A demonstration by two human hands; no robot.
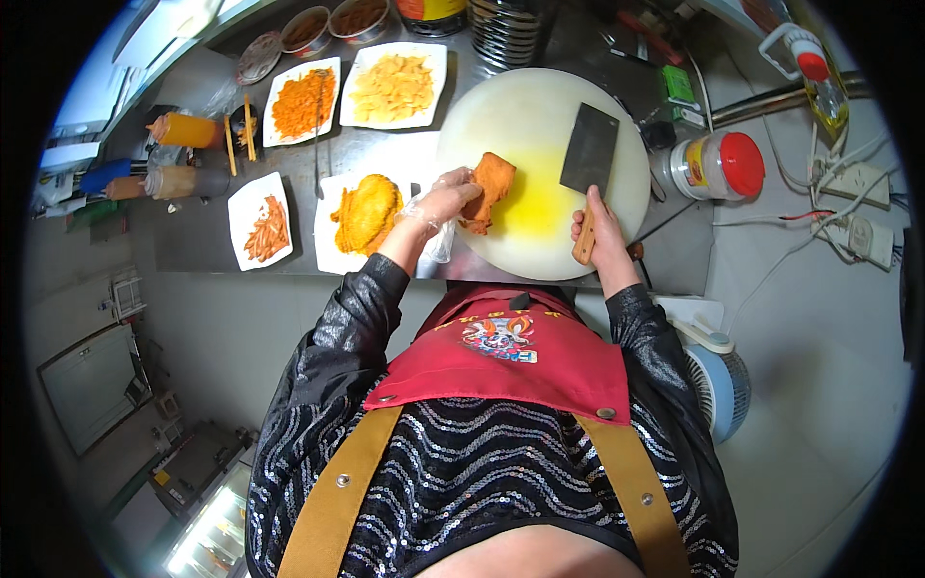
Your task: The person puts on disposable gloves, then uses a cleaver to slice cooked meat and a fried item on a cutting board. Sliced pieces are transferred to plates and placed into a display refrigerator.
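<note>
My left hand (444, 199), in a clear plastic glove, grips a reddish-brown slab of food (493, 186), perhaps meat, above the left part of a round white cutting board (462, 108). The bare right hand (605, 233) is closed around the wooden handle of a cleaver (590, 148), whose broad dark blade is over the board's right side. A yellow stain marks the board between the hands. Just left of my gloved hand, a white plate (329, 249) bears a yellow, breaded-looking piece of food (368, 211).
Square white plates of orange shreds (303, 102), pale yellow slices (392, 88) and brownish strips (267, 231) stand left of the board. Sauce bottles (184, 131) lie at far left. A red-lidded jar (723, 166) is on the right, near power sockets (853, 184). A fan (715, 390) stands below.
</note>
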